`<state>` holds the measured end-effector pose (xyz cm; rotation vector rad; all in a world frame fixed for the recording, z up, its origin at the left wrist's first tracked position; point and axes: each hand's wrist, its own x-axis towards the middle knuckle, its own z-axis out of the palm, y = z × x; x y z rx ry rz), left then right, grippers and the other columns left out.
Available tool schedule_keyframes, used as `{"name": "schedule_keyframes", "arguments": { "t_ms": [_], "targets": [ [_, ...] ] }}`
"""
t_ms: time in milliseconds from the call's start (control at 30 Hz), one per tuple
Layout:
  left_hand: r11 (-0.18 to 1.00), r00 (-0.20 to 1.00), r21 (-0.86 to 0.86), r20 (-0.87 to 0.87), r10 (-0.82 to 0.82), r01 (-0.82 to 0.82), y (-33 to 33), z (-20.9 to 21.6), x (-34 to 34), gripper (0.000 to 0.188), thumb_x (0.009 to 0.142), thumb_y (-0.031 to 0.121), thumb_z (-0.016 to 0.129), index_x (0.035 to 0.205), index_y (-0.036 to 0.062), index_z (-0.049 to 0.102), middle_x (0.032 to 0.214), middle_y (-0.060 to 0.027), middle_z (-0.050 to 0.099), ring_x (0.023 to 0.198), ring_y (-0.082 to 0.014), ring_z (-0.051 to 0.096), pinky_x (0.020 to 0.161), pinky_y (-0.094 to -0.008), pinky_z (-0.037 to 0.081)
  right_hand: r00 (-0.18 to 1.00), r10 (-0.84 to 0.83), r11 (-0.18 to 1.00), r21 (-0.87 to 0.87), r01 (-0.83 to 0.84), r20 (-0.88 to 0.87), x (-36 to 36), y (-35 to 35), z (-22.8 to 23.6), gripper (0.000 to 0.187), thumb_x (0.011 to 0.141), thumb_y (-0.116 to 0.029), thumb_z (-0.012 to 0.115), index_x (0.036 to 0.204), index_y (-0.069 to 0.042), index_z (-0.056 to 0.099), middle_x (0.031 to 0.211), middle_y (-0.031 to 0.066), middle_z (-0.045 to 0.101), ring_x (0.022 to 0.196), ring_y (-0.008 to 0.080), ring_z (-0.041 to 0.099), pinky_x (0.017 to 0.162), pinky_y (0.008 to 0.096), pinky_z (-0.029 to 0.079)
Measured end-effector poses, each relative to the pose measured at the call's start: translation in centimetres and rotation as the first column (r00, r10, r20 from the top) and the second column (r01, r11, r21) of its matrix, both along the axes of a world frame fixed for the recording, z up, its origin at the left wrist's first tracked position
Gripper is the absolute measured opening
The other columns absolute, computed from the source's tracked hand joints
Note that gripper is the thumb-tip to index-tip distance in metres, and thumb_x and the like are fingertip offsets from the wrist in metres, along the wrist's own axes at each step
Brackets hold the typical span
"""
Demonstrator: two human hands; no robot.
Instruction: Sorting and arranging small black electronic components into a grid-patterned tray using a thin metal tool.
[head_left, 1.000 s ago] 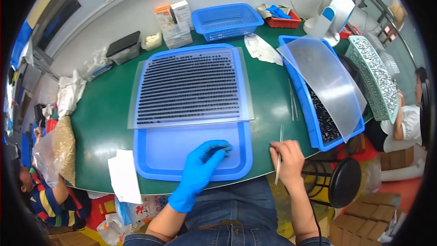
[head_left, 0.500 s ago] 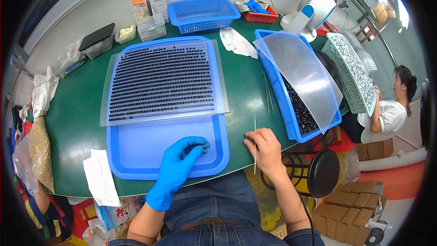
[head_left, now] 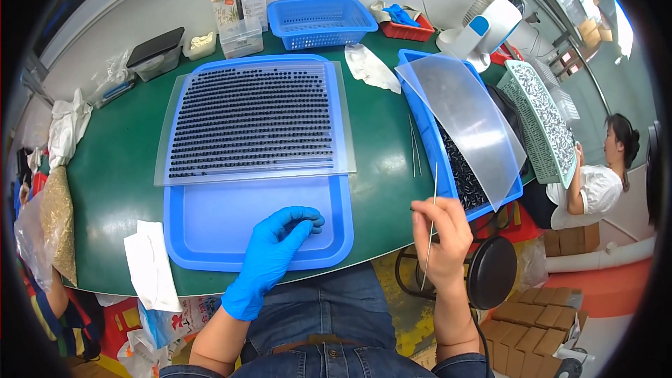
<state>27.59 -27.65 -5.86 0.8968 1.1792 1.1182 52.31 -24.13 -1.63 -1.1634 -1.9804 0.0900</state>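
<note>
**Right hand (head_left: 448,238) gripping a rod (head_left: 429,238) beside the tray (head_left: 210,217)**

The right grip is holding the rod just right of the tray's near end, and thumb and forefinger are pinching what seems to be a dark bit (head_left: 413,208). The gloved left hand (head_left: 269,238) is hovering over the tray's near end, fingers curled toward the thumb; whether that grip is holding anything, I cannot tell. Over the tray's far part, a plate (head_left: 342,147) is carrying rows of black pieces (head_left: 252,119).

Handling this well is probably depending on a light, steady hold, so the rod isn't rolling while the fingertips are minding the bit, and on both rod ends staying clear of the tray.

The rod's long axis is running near to far, roughly along the tray's right side; its far end is pointing away from the wearer, leaning slightly right.
</note>
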Motion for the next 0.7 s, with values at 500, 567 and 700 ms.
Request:
{"name": "schedule_keyframes", "arguments": {
  "t_ms": [500,567,700],
  "targets": [
    [1.000,0.996,0.008,0.092,0.009,-0.009,-1.2,0.8,0.7,0.024,0.090,-0.003,0.064,0.114,0.0007,0.066,0.107,-0.0069,0.068,0.101,-0.0152,0.064,0.091,-0.0288,0.051,0.764,0.164,0.801,-0.367,-0.473,-0.624,-7.5,-2.4,-2.9,0.019,0.083,0.012,0.065,0.100,0.004,0.068,0.099,0.0131,0.065,0.082,0.0159,0.063,0.072,0.0254,0.052],
    [0.994,0.974,-0.004,0.203,0.105,-0.106,-1.9,0.7,0.8,0.021,0.089,-0.004,0.065,0.110,0.0012,0.066,0.105,-0.0062,0.068,0.098,-0.0143,0.063,0.089,-0.0280,0.052,0.734,0.186,0.811,-0.320,-0.490,-0.653,-8.2,-2.3,-3.5,0.018,0.084,0.012,0.065,0.100,0.004,0.067,0.100,0.0123,0.065,0.087,0.0155,0.063,0.076,0.0253,0.051],
    [0.982,0.971,0.081,0.182,0.156,-0.173,-2.7,0.0,0.1,0.019,0.091,0.001,0.067,0.109,0.0037,0.066,0.104,-0.0026,0.066,0.096,-0.0110,0.061,0.086,-0.0249,0.051,0.723,0.200,0.790,-0.328,-0.518,-0.661,-9.2,-2.2,-4.5,0.017,0.084,0.011,0.066,0.100,0.004,0.068,0.101,0.0114,0.065,0.089,0.0151,0.063,0.078,0.0252,0.051]
  ]
}}
